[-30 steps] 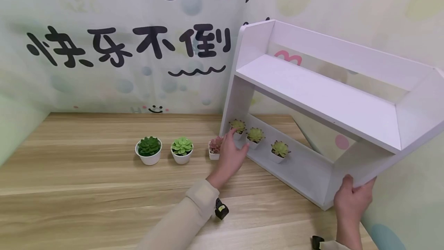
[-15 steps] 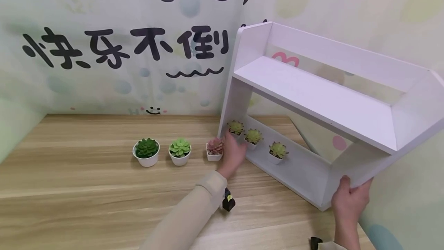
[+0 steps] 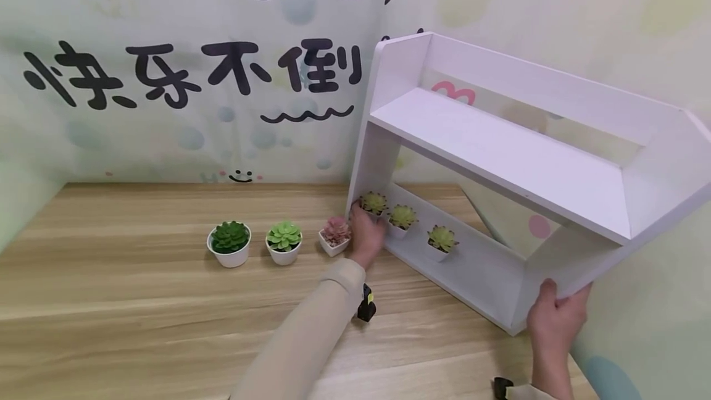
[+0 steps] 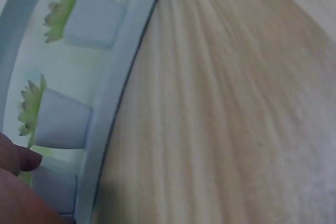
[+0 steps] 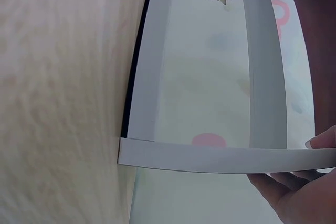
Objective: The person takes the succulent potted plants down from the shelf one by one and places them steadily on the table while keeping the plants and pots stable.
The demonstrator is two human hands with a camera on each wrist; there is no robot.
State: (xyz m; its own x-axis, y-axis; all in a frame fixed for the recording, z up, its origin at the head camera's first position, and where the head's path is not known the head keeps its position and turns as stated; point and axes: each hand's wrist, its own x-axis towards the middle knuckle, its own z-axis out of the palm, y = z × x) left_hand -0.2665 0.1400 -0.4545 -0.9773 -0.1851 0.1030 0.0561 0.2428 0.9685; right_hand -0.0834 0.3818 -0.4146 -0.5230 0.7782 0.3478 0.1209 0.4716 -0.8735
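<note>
Four fingers of the right hand (image 3: 557, 320) lie along the outer face of the white shelf's (image 3: 500, 153) right side panel, the thumb on the inner face, so that the hand grips the board between them; this shows at the right edge of the right wrist view. Near the centre of the head view, the left hand (image 3: 366, 236) has thumb and fingertips apart at the lower end of the left side panel — whether they clamp it, I cannot tell.

The shelf fills the right half of the head view, set at a slant, its right end nearer the camera. On its bottom board stand three yellow-green succulents in white pots: the left one (image 3: 374, 204) just beside the left hand, the middle one (image 3: 401, 221) near it, the right one (image 3: 441, 241) a little apart. At left in the left wrist view the same pots appear sideways, the lowest partly behind the hand.

Just left of the left hand is a pink succulent (image 3: 335, 236) in a squarish white pot; farther left stand a bright green plant (image 3: 283, 239) and a dark green plant (image 3: 229, 242), both in round white pots. Wood-grain table (image 3: 139, 313) spreads across the lower left — behind it, a pale printed backdrop (image 3: 444, 5) carries large dark lettering at upper left.
</note>
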